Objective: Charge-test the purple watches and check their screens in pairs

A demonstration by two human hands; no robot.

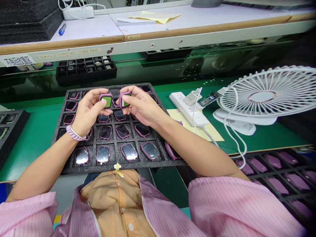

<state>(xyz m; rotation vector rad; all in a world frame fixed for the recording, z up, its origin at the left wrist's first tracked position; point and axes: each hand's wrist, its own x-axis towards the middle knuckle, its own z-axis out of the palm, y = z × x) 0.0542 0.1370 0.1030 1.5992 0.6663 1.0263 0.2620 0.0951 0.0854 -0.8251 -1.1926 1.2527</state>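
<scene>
My left hand (pixel 90 110) is closed on a purple-cased smartwatch (pixel 107 101) whose screen glows green, the thumb lying across its face. Just to the right, my right hand (pixel 138 103) pinches a second purple smartwatch (pixel 123 100), also lit green and partly covered by my thumb. The two watches are held apart, side by side, above a dark foam tray (pixel 115 165). Rows of strapless purple watches with dark screens sit in the tray's compartments, one of them a front-row watch (pixel 129 152). My hands and forearms hide some of the compartments.
On the right stand a white fan (pixel 261 95) and a white power strip (pixel 187 107) with cables, partly over yellow paper (pixel 214 131). Another tray (pixel 269 174) of purple pieces lies lower right. A black tray (pixel 86 77) sits beneath the shelf (pixel 98 41); a further tray (pixel 14 131) is at left.
</scene>
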